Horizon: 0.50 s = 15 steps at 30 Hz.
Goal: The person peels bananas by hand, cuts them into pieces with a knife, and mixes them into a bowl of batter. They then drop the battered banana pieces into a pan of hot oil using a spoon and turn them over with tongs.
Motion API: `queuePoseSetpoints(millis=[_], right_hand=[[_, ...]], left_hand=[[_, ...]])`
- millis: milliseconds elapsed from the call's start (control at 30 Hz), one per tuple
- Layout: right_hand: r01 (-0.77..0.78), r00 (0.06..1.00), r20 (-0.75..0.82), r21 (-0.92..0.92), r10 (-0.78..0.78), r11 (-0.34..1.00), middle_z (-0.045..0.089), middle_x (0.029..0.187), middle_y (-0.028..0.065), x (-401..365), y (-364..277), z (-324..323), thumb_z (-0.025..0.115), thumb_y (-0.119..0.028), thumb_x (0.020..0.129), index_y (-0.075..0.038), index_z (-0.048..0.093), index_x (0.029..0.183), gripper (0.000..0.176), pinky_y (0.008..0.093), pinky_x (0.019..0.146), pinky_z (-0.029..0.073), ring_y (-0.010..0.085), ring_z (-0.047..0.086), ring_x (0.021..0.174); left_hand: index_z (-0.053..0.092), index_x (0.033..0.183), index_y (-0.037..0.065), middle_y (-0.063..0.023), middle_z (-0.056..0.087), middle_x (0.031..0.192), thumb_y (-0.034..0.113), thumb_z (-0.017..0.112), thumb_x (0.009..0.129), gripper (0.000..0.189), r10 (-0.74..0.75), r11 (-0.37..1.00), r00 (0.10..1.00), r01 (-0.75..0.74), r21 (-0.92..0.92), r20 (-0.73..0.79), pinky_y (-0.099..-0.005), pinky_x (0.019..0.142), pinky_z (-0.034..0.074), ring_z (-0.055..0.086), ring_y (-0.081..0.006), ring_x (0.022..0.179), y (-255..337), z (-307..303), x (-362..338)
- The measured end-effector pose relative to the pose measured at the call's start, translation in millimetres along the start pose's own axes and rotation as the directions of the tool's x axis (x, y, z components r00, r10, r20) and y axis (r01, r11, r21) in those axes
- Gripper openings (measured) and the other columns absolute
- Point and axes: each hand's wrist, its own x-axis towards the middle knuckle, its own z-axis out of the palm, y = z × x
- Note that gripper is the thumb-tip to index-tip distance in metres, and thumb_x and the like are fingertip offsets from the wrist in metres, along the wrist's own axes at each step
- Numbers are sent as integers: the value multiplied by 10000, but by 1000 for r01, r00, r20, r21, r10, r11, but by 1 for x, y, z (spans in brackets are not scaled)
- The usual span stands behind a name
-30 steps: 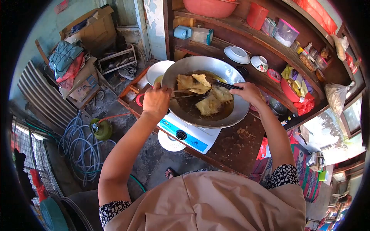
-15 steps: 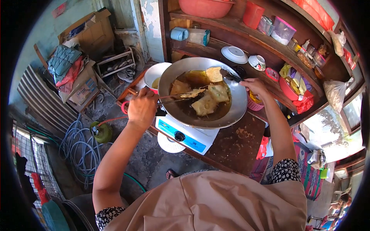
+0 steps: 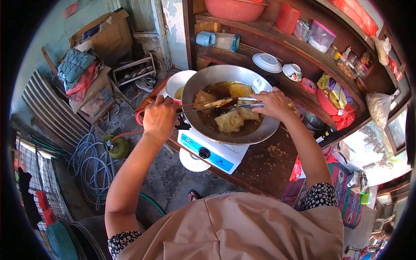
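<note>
My left hand [image 3: 159,118] is closed around a long, thin two-rod utensil [image 3: 190,107] that reaches over the wok [image 3: 190,82]. A small golden fried piece [image 3: 218,103] lies at its far end, above the oil. From the right, my right hand [image 3: 274,104] grips metal tongs [image 3: 251,105] low over the wok, their tips close to that piece. Brown oil [image 3: 212,123] fills the wok's bottom. Several flat battered fritters sit in it, among them a front fritter [image 3: 229,122] and a back fritter [image 3: 241,90]. Underneath stands a white and blue gas stove [image 3: 206,154].
A white bowl [image 3: 180,80] with yellowish liquid stands left of the wok. Behind are wooden shelves [image 3: 277,34] with tubs, jars and bowls. A green gas cylinder [image 3: 116,147] and coiled hose [image 3: 89,167] lie at floor level on the left. Crumbs dot the brown tabletop [image 3: 273,160].
My right hand has moved left and down over the wok, bringing the tongs from the back fritter toward the utensil's end. My left hand stays nearly in place.
</note>
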Motion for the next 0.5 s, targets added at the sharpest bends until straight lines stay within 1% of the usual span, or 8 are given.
queuePoseSetpoints(millis=[33,167,233,267,300,367,433,500], right_hand=[[6,1000,10,47,-7,999,636,893,76,5,0,2,680,-398,608,-236,623,1031,457,345,811,406,225,590,844],[-48,998,51,59,45,997,639,893,79,9,15,-2,685,-419,602,-251,629,1021,455,350,776,432,244,598,833],[-255,966,114,263,232,931,638,901,92,8,28,-4,678,-448,609,-252,636,1004,443,356,741,454,276,602,827],[-257,965,137,369,222,893,635,904,118,11,37,-2,662,-470,629,-223,638,1001,447,349,752,458,296,603,839],[-250,967,138,367,214,896,635,904,118,15,44,1,662,-470,629,-223,638,1001,447,349,752,458,296,603,839],[-313,949,120,439,290,842,629,920,138,25,53,10,655,-473,638,-199,635,1011,463,345,772,452,291,601,859],[-324,946,139,452,293,831,615,974,147,38,56,17,649,-497,637,-185,624,1035,506,343,811,439,282,588,914],[-389,921,141,300,363,871,594,1039,140,52,53,24,639,-526,630,-198,612,1059,540,345,845,424,277,568,964]], left_hand=[[630,816,121,1,586,812,180,661,620,208,-2,1000,1000,2,3,0,-298,664,484,538,-181,881,-2,-1,0],[625,842,123,0,593,891,208,677,620,243,-149,985,987,153,-74,57,-317,687,493,535,-194,919,-18,-14,-4],[622,853,123,0,593,917,217,681,622,256,-217,971,972,224,-79,85,-321,700,495,533,-197,932,-24,-18,-6],[620,860,123,-1,591,927,220,684,622,265,-246,964,964,254,-80,99,-323,709,495,532,-198,938,-27,-20,-8],[618,868,122,-3,588,936,223,686,622,275,-275,955,955,285,-80,113,-325,718,496,531,-198,944,-29,-21,-9],[618,869,123,1,589,933,228,691,622,279,-297,951,950,304,-59,99,-324,718,496,531,-198,945,-29,-21,-10],[596,1021,167,9,581,979,282,718,607,446,-306,948,937,315,-33,168,-321,707,491,531,-195,932,-28,-20,-10],[607,963,149,7,581,958,261,714,608,387,-303,946,940,317,-71,154,-322,716,494,529,-194,947,-25,-16,-12]])
